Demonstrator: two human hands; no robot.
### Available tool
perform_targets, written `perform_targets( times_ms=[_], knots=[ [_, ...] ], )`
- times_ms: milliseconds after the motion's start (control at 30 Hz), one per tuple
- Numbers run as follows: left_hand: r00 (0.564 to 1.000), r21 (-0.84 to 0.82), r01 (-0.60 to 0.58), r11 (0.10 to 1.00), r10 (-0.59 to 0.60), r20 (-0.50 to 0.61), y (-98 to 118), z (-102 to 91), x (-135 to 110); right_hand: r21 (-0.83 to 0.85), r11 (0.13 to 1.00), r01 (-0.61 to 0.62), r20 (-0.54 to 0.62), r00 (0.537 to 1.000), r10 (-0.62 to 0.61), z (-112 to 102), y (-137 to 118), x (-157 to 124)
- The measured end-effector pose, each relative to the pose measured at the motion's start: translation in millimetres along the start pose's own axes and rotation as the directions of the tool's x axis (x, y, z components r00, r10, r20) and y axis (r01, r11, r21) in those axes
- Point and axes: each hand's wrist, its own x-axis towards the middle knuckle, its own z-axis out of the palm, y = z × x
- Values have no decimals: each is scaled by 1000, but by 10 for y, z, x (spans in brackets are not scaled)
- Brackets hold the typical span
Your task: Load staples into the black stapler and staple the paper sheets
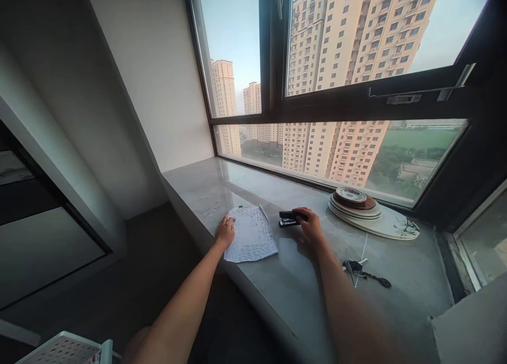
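A printed sheaf of paper [252,234] lies on the grey stone window ledge [301,279]. My left hand [225,231] rests on the paper's left edge, fingers lying flat on it. To the right of the paper sits a black stapler [288,218]. My right hand [310,225] is curled over the stapler's right end, gripping it while it stays on the ledge.
A stack of decorated plates [356,203] on a large white platter [390,225] stands at the right by the window. A bunch of keys [362,271] lies near my right forearm. A white perforated basket [63,351] shows at the bottom left, below the ledge.
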Motion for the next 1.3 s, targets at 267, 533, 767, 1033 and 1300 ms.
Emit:
perform_targets(
  times_ms=[267,533,767,1033,1300],
  knots=[
    [1000,-32,14,999,-14,-11,23,-30,-30,246,965,-93,412,911,-17,52,-130,9],
    [999,-70,35,997,-36,-5,-27,3,-7,389,914,-113,450,889,-82,208,-200,-6],
    [987,52,-37,998,44,-154,164,-157,-108,473,866,-161,298,955,15,146,-198,16],
    [869,-113,-458,882,471,153,848,-82,-381,429,900,-85,410,905,-110,111,-209,67],
    [902,-13,-325,946,315,295,1042,55,-477,402,913,-75,402,910,-103,136,-246,53]
  ],
)
